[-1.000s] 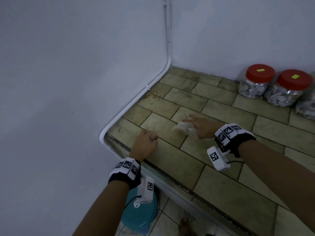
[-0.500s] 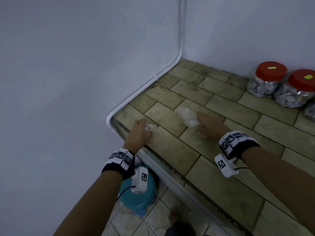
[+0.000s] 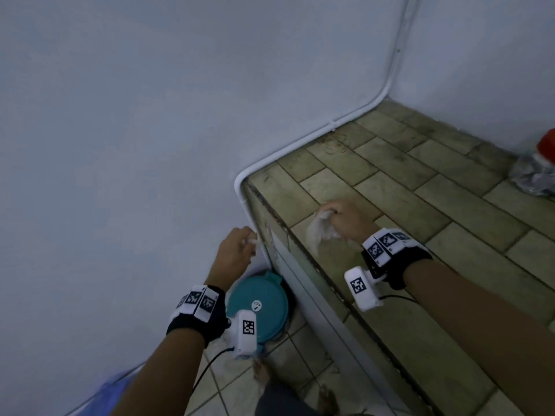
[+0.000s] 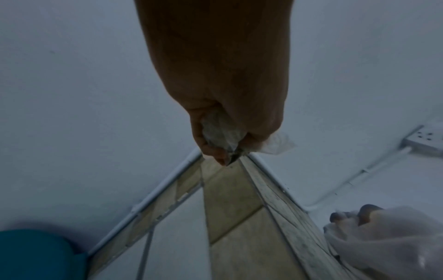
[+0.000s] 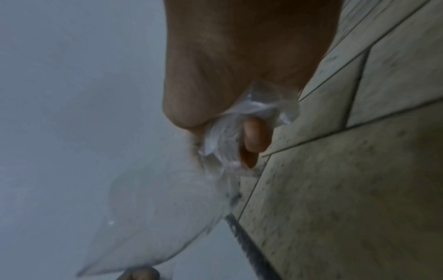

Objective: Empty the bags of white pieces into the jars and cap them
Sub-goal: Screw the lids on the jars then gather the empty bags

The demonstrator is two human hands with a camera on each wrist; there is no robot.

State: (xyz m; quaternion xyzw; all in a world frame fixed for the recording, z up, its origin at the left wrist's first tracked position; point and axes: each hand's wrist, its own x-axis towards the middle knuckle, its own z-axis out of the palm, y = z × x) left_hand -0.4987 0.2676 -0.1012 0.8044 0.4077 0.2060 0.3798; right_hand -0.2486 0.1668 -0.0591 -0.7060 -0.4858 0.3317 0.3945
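Observation:
My left hand (image 3: 240,249) hangs off the counter's near-left corner, above a teal lidded bin (image 3: 258,307), and grips a crumpled clear bag (image 4: 221,135). My right hand (image 3: 339,217) is over the tiled counter (image 3: 450,211) near its front edge and grips a second empty clear bag (image 3: 319,232), which hangs down from the fist (image 5: 153,208). One red-capped jar (image 3: 537,169) filled with white pieces shows at the far right edge of the head view, partly cut off.
White walls meet at the counter's back left corner, with a white pipe (image 3: 354,115) along the joint. A tiled floor (image 3: 300,355) lies below the counter, with my bare feet (image 3: 327,397) on it. A wall socket (image 4: 424,139) shows in the left wrist view.
Both hands closed on the bags and drew back toward the counter's front edge. The left hand left the counter and now hangs over the bin. The view swung left and the jars slid out of frame.

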